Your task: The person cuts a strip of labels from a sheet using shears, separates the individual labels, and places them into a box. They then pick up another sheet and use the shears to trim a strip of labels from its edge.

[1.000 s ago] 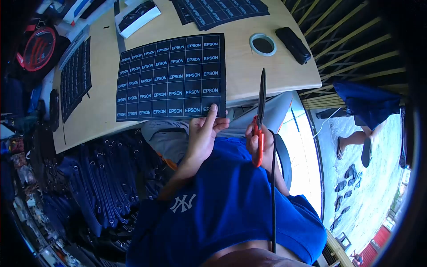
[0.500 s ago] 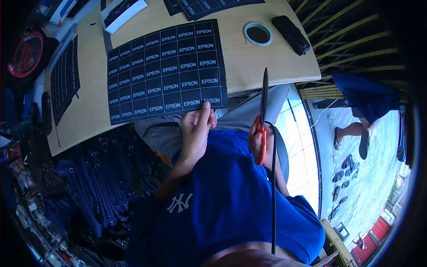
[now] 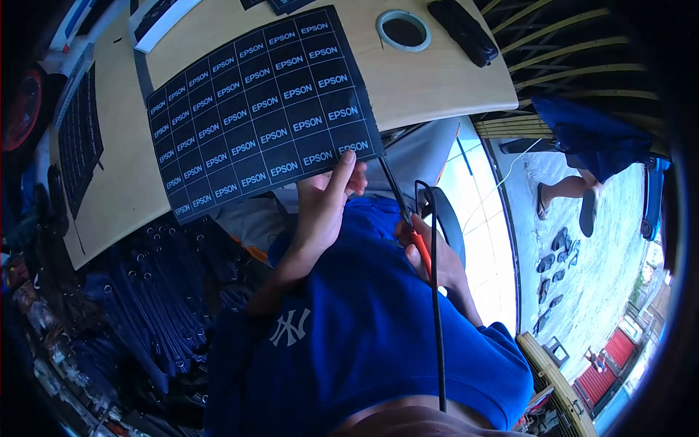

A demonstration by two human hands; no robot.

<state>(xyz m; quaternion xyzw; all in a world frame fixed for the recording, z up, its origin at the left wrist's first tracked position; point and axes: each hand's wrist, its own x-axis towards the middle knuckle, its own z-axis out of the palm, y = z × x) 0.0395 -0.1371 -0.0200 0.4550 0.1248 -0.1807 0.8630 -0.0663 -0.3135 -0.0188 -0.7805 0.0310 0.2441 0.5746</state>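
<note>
Scissors point(image 3: 399, 200) tipped toward the one label sheet point(image 3: 262, 109), seemingly touching.

This looks like a small label or sticker workshop, open to the street. A wooden bench point(image 3: 429, 87) carries a black sheet point(image 3: 262, 109) printed with a grid of white EPSON labels, and another sheet point(image 3: 79, 138) of the same kind lies at the bench's left edge. A tape roll point(image 3: 403, 30) and a black case point(image 3: 463, 30) sit at the far end. Below the bench on the left hang bundles of dark straps point(image 3: 167, 291) with metal rings. To the right the floor gives onto a concrete yard, where sandals point(image 3: 553, 262) lie scattered and another person's leg point(image 3: 568, 193) shows.
</note>
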